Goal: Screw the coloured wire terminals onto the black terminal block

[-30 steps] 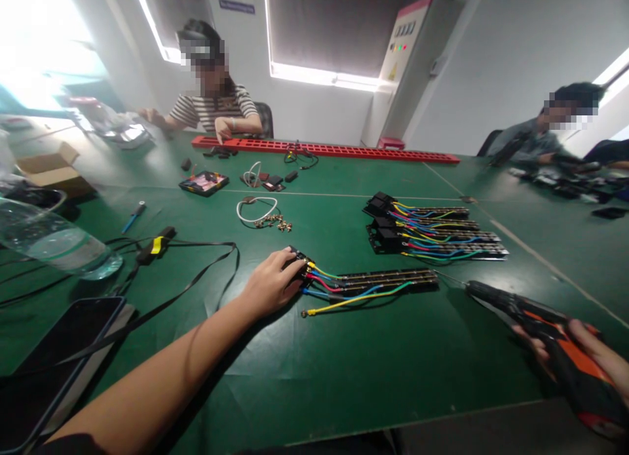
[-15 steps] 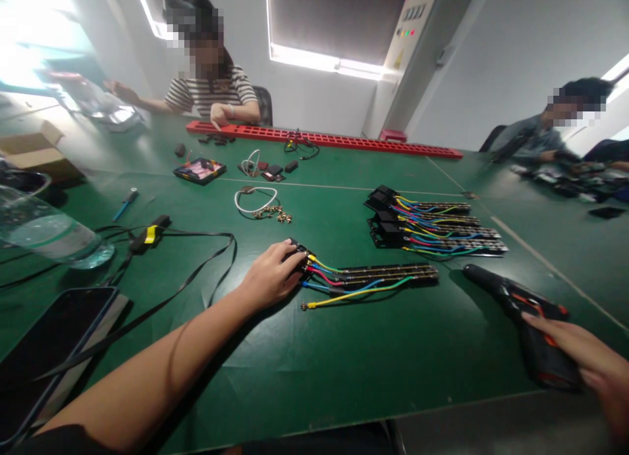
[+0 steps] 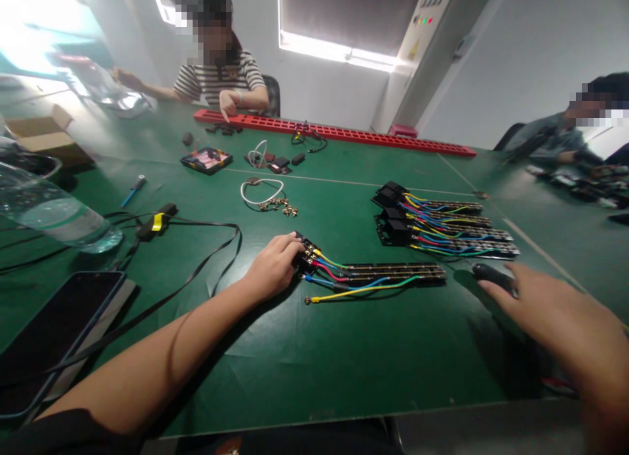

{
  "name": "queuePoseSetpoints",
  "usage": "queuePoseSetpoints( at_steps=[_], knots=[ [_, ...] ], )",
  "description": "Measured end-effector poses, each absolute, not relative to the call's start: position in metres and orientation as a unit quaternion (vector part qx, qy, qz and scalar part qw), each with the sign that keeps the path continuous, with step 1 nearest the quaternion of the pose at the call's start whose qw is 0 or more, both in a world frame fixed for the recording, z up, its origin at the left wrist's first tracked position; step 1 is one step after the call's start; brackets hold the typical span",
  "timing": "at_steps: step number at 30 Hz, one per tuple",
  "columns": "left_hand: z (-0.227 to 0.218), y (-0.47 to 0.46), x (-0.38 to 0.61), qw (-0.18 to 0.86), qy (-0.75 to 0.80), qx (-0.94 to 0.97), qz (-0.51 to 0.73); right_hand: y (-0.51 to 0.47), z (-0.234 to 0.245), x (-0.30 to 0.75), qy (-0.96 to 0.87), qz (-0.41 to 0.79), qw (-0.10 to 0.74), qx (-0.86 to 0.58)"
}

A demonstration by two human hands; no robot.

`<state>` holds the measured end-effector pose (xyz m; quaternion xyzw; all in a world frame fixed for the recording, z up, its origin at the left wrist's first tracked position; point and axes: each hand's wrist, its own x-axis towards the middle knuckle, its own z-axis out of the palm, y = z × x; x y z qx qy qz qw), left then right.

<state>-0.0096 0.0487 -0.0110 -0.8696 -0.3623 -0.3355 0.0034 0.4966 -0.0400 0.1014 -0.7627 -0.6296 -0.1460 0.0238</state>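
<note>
My left hand (image 3: 274, 266) is closed on the left end of a black terminal block (image 3: 306, 253) with brass screw contacts. Yellow, red and blue wires run from it to a long black strip (image 3: 393, 273) on the green table. One loose yellow wire (image 3: 339, 296) ends in a lug with a screw, beside the block. At the right, my right hand (image 3: 560, 317) wraps over a black cordless screwdriver (image 3: 491, 276). Its nose pokes out between thumb and index finger, pointing left; the hand hides most of the body.
Several similar wired assemblies (image 3: 442, 225) lie behind the strip. Small brass screws (image 3: 285, 209) and a white cable loop (image 3: 243, 196) lie mid-table. Leftward are a water bottle (image 3: 63, 219), a phone (image 3: 59, 337) and black cables. A co-worker sits behind a red slotted rail (image 3: 344, 132); another is far right.
My right hand has moved forward and left along the screwdriver, from its handle to its front part. My left hand stays at the block, its fingers drawn back from the brass contacts.
</note>
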Motion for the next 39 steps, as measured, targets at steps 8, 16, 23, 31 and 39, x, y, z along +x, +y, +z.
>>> queuePoseSetpoints(
  at_steps=[8, 16, 23, 31, 39],
  knots=[
    [-0.013, 0.049, -0.011, -0.007, -0.373, -0.867, -0.331, -0.023, 0.1, 0.271, -0.921, -0.165, 0.084, -0.343],
    [-0.02, 0.054, -0.012, 0.012, -0.361, -0.864, -0.352, 0.0, 0.037, 0.202, -0.934, -0.236, 0.13, -0.235],
    [-0.023, 0.055, -0.013, 0.007, -0.364, -0.866, -0.344, 0.011, 0.022, 0.222, -0.932, -0.164, 0.222, -0.234],
    [-0.016, 0.048, -0.012, -0.007, -0.36, -0.866, -0.347, 0.009, 0.03, 0.233, -0.959, -0.094, 0.155, -0.219],
    [-0.014, 0.045, -0.013, -0.017, -0.366, -0.866, -0.34, 0.012, 0.034, 0.239, -0.972, -0.086, 0.059, -0.212]
  ],
)
